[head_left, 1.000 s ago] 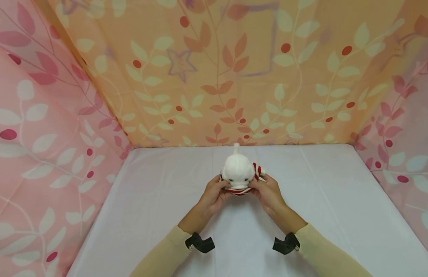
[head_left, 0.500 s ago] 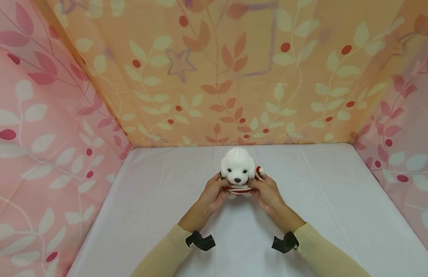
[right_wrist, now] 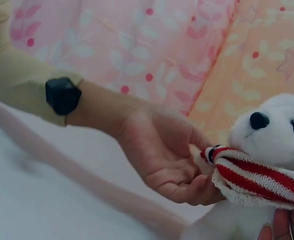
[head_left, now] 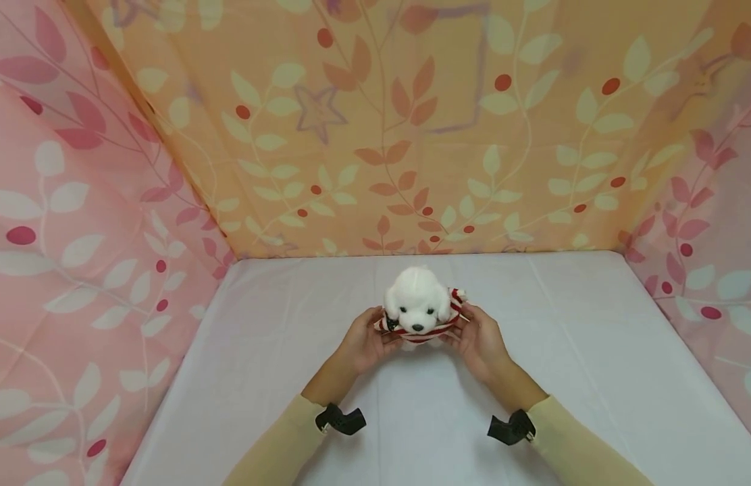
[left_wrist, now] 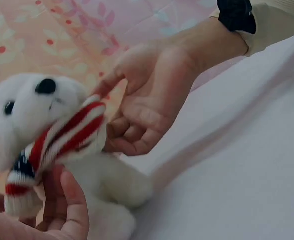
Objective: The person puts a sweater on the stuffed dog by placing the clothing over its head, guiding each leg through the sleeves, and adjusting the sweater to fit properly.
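Note:
A white plush dog [head_left: 417, 300] with black eyes and nose sits upright on the white table, facing me. Around its neck and chest lies a red and white striped knitted garment [right_wrist: 261, 177] with a dark blue patch. My left hand [head_left: 365, 343] grips the garment at the dog's left-of-view side, its fingers curled in the right wrist view. On the other side my right hand [head_left: 483, 343] holds the garment's edge, with its thumb and fingers bent in the left wrist view. The dog's back and the garment's rear are hidden.
A white cloth-covered table [head_left: 278, 405] surrounds the hands. An orange leaf-patterned curtain [head_left: 381, 135] stands behind it, and a pink patterned curtain [head_left: 78, 270] is at the left, another at the right. Black wrist cameras [head_left: 341, 419] sit on both wrists.
The dog's lowered head has come up to face me, then sunk slightly. Both hands have moved a little outward, spreading the striped garment wider at the dog's sides.

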A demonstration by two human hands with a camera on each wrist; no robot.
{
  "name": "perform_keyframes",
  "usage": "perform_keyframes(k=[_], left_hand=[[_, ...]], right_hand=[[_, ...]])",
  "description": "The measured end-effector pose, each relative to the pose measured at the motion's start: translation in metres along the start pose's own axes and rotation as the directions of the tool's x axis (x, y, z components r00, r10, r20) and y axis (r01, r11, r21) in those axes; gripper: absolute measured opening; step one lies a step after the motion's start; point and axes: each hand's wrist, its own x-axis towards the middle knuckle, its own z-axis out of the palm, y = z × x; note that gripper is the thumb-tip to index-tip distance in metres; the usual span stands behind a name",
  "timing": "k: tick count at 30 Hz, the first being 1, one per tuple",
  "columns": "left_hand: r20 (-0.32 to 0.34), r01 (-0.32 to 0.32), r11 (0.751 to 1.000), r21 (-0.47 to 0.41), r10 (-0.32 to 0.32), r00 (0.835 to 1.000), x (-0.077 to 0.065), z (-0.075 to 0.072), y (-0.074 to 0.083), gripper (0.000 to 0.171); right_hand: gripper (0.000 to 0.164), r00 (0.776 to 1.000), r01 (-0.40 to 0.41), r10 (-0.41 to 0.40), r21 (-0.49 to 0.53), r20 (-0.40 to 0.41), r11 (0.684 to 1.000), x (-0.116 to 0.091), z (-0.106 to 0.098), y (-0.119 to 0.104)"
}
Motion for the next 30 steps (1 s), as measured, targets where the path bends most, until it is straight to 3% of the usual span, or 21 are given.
perform_keyframes(k=[3, 8, 15, 18, 22, 30], left_hand=[[0.004, 0.023, 1.0, -0.004, -0.023, 1.0, 0.005, -0.004, 0.0, 0.037], [0.005, 0.042, 0.999, 0.001, -0.042, 0.999, 0.013, -0.01, 0.0, 0.039], [-0.015, 0.013, 1.0, 0.024, -0.013, 1.0, 0.016, -0.013, 0.004, 0.048], [-0.035, -0.023, 0.998, 0.057, 0.025, 0.999, 0.017, -0.012, 0.006, 0.038], [-0.082, -0.071, 0.993, 0.095, 0.079, 0.994, 0.02, -0.012, 0.009, 0.031], [-0.167, -0.11, 0.985, 0.129, 0.131, 0.977, 0.028, -0.013, 0.011, 0.023]], right_hand=[[0.032, 0.999, -0.036, 0.035, 0.032, 0.024, 0.999, 0.004, -0.004, -0.002], [0.033, 0.996, -0.064, 0.064, 0.008, 0.062, 0.998, 0.01, -0.012, -0.006], [0.03, 0.993, -0.048, 0.068, -0.196, 0.094, 0.98, 0.019, -0.023, -0.016], [0.021, 0.998, -0.023, 0.041, -0.316, 0.052, 0.949, 0.023, -0.027, -0.02], [0.019, 0.999, -0.014, -0.003, -0.473, -0.034, 0.881, 0.027, -0.031, -0.023], [0.02, 0.991, -0.053, -0.036, -0.633, -0.128, 0.773, 0.033, -0.039, -0.021]])
